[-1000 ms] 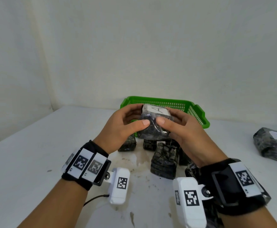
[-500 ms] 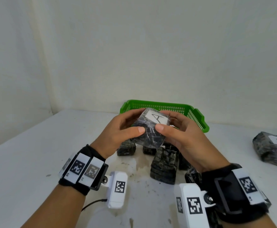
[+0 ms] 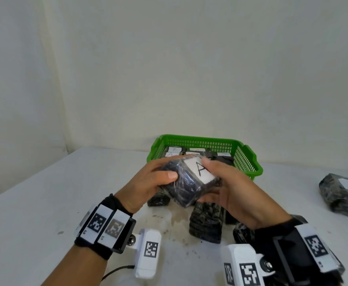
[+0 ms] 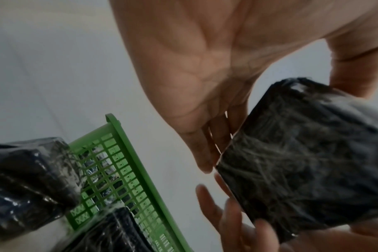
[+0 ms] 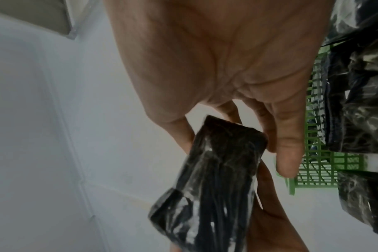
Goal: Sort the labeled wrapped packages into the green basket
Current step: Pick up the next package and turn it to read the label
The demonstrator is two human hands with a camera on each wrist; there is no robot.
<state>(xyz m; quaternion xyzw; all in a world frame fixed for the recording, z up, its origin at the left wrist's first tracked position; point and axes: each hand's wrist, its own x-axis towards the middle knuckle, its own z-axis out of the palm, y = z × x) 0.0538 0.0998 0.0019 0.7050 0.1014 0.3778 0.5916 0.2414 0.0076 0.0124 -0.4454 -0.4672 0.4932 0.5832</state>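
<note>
Package (image 3: pixel 186 182): marked A, held in the air just before the basket (image 3: pixel 249 159)
Left hand (image 3: pixel 148 182): thumb on top, fingers behind it
Right hand (image 3: pixel 233 188): fingers curled round its other end
Label: faced up

Glossy crinkled film on package (image 3: pixel 186 183); green plastic mesh basket (image 3: pixel 245 159)

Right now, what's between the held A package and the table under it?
Head view: wrapped packages standing on the white table, directly beneath the A-labeled package that the left hand and right hand hold.
</note>
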